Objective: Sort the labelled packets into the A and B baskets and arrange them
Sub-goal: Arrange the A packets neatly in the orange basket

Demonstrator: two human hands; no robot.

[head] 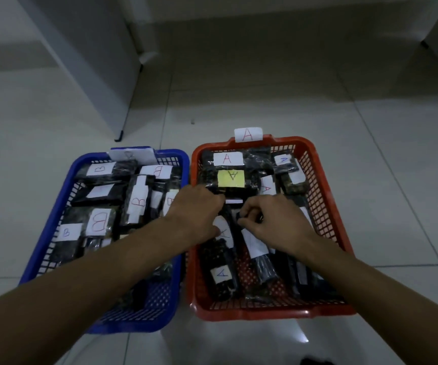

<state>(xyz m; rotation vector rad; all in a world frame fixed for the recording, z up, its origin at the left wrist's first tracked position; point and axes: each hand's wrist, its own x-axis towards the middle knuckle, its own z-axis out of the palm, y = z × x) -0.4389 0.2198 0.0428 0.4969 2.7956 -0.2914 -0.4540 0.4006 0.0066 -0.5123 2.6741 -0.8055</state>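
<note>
Over red basket (325,206), right fingers (249,216) seemingly pinching packet (254,243).

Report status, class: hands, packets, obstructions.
Both hands in red basket: right hand pinching dark packet, left hand on packets. Blue basket holds B packets. Nothing obstructing.

B basket (54,219) left, A basket (325,206) right, touching

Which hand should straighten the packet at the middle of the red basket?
Right. The right hand already pinches that dark packet in the red basket; the left hand only rests beside it.
</note>
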